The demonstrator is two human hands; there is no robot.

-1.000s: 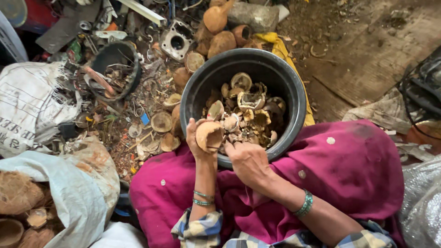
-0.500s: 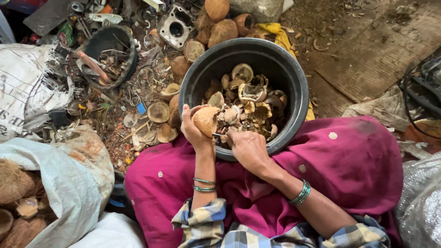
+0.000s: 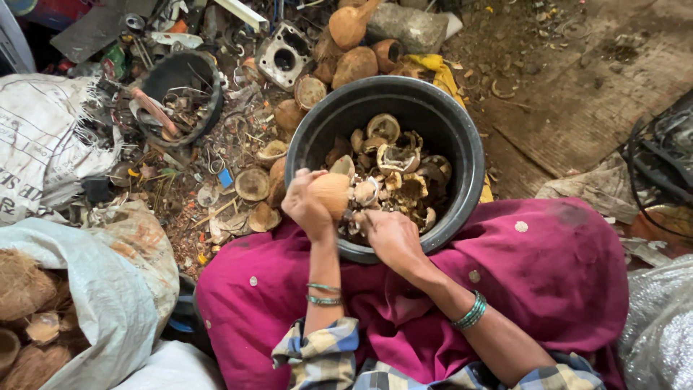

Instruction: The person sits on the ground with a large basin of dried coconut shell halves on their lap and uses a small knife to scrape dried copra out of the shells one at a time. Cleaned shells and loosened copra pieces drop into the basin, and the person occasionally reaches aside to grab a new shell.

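Brown coconut [image 3: 330, 193] half-hides the left hand [image 3: 307, 209] gripping it.

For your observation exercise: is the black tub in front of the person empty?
No, the black tub holds a heap of coconut shell pieces, just beyond the left hand.

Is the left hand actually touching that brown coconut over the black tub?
Touching. The head view shows the left hand wrapped around the coconut, fingers pressed on its shell, holding it above the rim of the black tub.
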